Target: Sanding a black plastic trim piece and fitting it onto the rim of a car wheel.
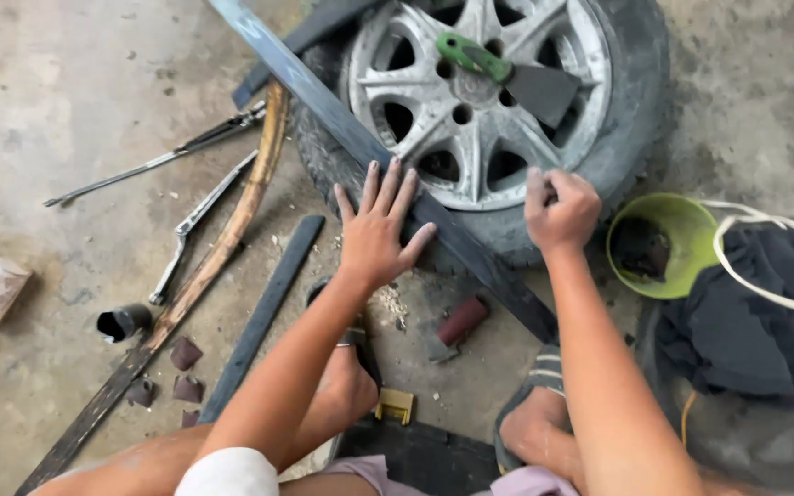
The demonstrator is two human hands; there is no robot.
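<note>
A car wheel (480, 119) with a silver alloy rim is laid flat on the concrete floor (66, 92); a long dark flat bar (388, 165) is laid diagonally across its tyre. The left hand (377, 230) is pressed flat, fingers spread, nothing gripped, on the bar where it crosses the near tyre edge. The right hand (558, 211) is clenched at the tyre's near-right edge; something small seems to be pinched in it, but what cannot be told. A green-handled scraper (507, 75) is rested on the rim hub.

Risks, as judged: the bar could be slid or pivoted off the curved tyre if the flat palm pressure is uneven; fingers over the bar edge could be pinched. The scraper could be knocked loose if the wheel is shifted.

Pose: both forearms are extended forward from a low squat, left wrist bent back, right wrist curled down. Sandalled feet (535, 422) are seen below.

Around: a green bowl (668, 243) with dark contents beside the right hand, dark cloth (765, 312) at right, a curved wooden strip (222, 239), metal tools (153, 161), a second dark strip (264, 312), a small dark red cylinder (461, 320)
</note>
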